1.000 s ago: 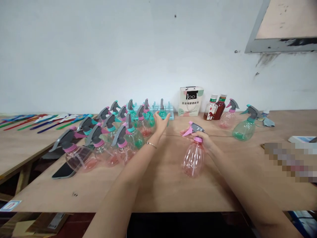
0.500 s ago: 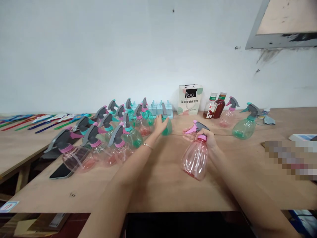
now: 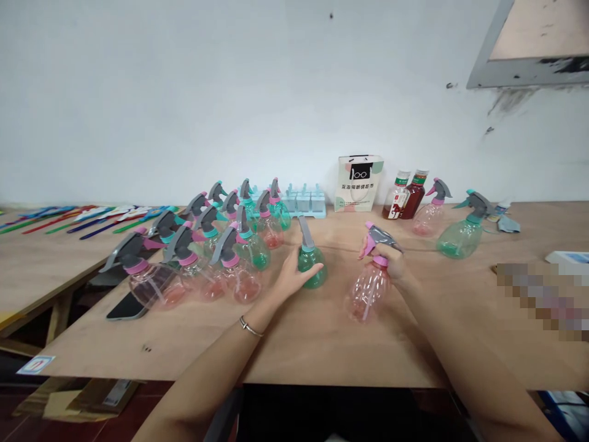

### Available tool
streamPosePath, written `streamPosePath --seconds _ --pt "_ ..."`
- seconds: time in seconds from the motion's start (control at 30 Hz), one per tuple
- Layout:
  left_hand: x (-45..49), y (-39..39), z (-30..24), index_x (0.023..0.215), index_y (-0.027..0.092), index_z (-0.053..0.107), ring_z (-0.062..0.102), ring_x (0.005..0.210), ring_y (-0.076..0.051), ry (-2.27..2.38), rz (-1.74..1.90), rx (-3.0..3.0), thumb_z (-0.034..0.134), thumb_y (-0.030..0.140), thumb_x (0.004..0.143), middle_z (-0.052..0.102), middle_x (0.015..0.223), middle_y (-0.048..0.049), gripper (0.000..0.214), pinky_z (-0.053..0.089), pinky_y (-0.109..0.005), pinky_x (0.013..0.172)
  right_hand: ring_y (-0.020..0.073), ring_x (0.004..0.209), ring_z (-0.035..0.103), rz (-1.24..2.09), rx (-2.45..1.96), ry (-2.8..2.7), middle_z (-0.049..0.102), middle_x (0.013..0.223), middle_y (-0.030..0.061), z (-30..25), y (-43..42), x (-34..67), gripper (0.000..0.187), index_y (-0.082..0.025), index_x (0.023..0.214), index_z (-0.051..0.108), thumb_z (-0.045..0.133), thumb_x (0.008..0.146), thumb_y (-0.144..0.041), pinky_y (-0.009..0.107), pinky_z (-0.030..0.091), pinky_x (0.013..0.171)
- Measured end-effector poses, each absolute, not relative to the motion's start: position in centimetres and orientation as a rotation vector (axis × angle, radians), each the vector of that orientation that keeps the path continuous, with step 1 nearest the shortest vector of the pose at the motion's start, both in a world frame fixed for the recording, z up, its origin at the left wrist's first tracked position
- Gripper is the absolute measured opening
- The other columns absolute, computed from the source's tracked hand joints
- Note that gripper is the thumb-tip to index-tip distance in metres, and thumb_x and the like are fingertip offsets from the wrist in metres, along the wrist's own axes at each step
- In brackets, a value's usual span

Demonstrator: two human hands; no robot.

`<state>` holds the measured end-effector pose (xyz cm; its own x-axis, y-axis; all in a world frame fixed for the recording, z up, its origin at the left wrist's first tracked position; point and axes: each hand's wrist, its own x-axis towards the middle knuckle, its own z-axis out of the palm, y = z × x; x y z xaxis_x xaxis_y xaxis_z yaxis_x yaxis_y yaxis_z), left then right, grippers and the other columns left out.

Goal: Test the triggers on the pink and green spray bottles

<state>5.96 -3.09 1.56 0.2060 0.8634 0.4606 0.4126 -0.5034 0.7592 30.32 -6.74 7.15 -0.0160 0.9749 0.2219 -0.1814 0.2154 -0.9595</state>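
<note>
My left hand (image 3: 297, 274) is wrapped around the body of a green spray bottle (image 3: 313, 261) with a grey trigger head, near the middle of the table. In my right hand (image 3: 390, 261) is a pink spray bottle (image 3: 368, 291), gripped at its neck and head, with fingers by the pink trigger. It tilts slightly. Left of my hands stand several pink and green spray bottles (image 3: 243, 285) in close rows. Further right are another pink spray bottle (image 3: 429, 218) and a green spray bottle (image 3: 460, 236).
A paper bag (image 3: 359, 184), two bottles of brown liquid (image 3: 407, 196) and a light-blue mould tray (image 3: 304, 202) stand along the wall. A phone (image 3: 126, 307) lies under the front left bottles. Coloured strips (image 3: 92, 221) cover part of the left table.
My left hand has drawn the green spray bottle toward me, away from the blue tray. My right hand still holds the pink spray bottle, its fingers now closer around the trigger.
</note>
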Motion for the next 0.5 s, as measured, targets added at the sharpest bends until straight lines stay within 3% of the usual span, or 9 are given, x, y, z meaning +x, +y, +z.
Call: streamPosePath --seconds 0.17,0.27,0.37,0.5 --pt "5.85 -2.9 1.64 0.125 0.021 0.051 0.064 0.116 -0.028 1.124 1.228 2.06 0.073 0.046 0.076 0.067 0.122 -0.0099 0.059 0.047 -0.045 0.105 0.0213 0.083 0.065 1.058 -0.817 -1.45 0.071 0.081 0.0036 6.75 -6.86 29.61 0.01 -0.022 0.067 0.064 0.057 0.061 -0.026 0.031 0.054 0.073" --pt "5.78 -3.03 1.66 0.126 0.02 0.05 0.063 0.118 -0.029 1.149 1.208 2.062 0.072 0.046 0.077 0.066 0.124 -0.0107 0.059 0.046 -0.045 0.106 0.0196 0.071 0.062 1.111 -0.822 -1.338 0.068 0.073 0.0035 6.82 -7.01 29.48 0.009 -0.022 0.066 0.062 0.058 0.059 -0.027 0.028 0.05 0.058" --pt "5.7 -3.18 1.6 0.126 0.021 0.051 0.062 0.119 -0.028 1.158 1.206 2.066 0.072 0.046 0.078 0.066 0.124 -0.0101 0.059 0.047 -0.045 0.106 0.0169 0.057 0.054 1.151 -0.847 -1.187 0.062 0.063 0.0031 7.3 -7.28 29.55 0.012 -0.022 0.064 0.06 0.055 0.054 -0.025 0.024 0.038 0.042" --pt "5.64 -3.26 1.62 0.127 0.022 0.051 0.063 0.117 -0.028 1.137 1.209 2.07 0.072 0.046 0.078 0.066 0.124 -0.0094 0.058 0.047 -0.044 0.105 0.021 0.072 0.063 1.169 -0.837 -1.221 0.068 0.074 0.0051 7.55 -7.35 29.57 0.02 -0.022 0.072 0.063 0.057 0.054 -0.028 0.024 0.04 0.044"
